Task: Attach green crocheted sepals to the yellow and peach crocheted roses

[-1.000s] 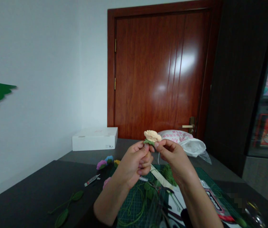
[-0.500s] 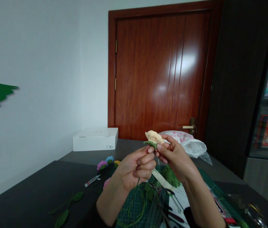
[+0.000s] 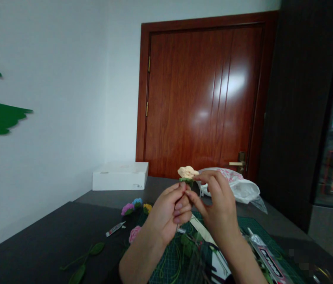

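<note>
A small cream yarn flower point(image 3: 188, 172) with a green leafy base is held up in the air, above the table point(image 3: 51, 232) and in front of the brown door point(image 3: 201, 98). The bit under the flower is pinched by the left hand point(image 3: 169, 211), whose grip is closed around the thin stem just below the green part. The right hand point(image 3: 218, 205) is closed too, and its fingertips point(image 3: 197, 179) are pressed on the green base right beside the bloom.

It looks like the green base is being fitted snugly under the flower. To do this well, the stem should be kept tight and straight in the left grip, and the green part should be pushed up gently, so the soft petals are not squashed.

Lower down, a green mat point(image 3: 169, 260) with green wires lies on the table. Pink, blue and yellow flowers point(image 3: 135, 205) rest nearby, a glue tube point(image 3: 268, 262) lies at the right, and a white box point(image 3: 120, 175) sits well behind
</note>
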Action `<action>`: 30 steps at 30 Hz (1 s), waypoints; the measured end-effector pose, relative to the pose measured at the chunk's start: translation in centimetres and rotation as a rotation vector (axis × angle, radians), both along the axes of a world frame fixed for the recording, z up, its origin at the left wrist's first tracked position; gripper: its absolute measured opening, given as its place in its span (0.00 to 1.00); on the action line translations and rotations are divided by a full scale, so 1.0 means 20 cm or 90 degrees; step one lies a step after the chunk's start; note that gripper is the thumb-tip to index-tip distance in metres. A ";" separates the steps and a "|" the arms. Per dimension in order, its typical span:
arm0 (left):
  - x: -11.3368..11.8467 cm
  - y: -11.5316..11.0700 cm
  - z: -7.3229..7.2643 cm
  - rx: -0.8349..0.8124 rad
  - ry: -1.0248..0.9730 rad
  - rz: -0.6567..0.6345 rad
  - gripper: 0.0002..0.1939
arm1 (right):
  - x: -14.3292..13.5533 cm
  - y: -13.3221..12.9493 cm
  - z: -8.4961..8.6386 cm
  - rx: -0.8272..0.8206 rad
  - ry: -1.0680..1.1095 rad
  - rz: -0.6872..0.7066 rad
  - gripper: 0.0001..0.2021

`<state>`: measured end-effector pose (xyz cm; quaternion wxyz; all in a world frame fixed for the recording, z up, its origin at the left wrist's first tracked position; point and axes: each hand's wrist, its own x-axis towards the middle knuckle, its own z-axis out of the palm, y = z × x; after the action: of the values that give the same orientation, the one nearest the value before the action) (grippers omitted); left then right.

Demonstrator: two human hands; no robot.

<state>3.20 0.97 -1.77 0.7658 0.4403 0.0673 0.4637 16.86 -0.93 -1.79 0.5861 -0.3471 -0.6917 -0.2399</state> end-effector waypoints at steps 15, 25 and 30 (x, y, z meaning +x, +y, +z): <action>0.04 -0.05 -0.04 0.232 0.231 0.397 0.12 | 0.01 -0.02 -0.01 0.094 -0.073 -0.071 0.05; 0.04 -0.02 -0.04 0.452 0.369 0.594 0.11 | -0.04 -0.01 -0.01 0.015 0.114 0.017 0.07; 0.03 -0.03 -0.06 0.510 0.477 0.702 0.12 | -0.03 0.02 -0.01 0.032 -0.011 -0.045 0.05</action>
<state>3.72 0.45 -2.89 0.1332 0.7139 0.3580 0.5870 16.23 -0.56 -2.08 0.5797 -0.3541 -0.6781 -0.2808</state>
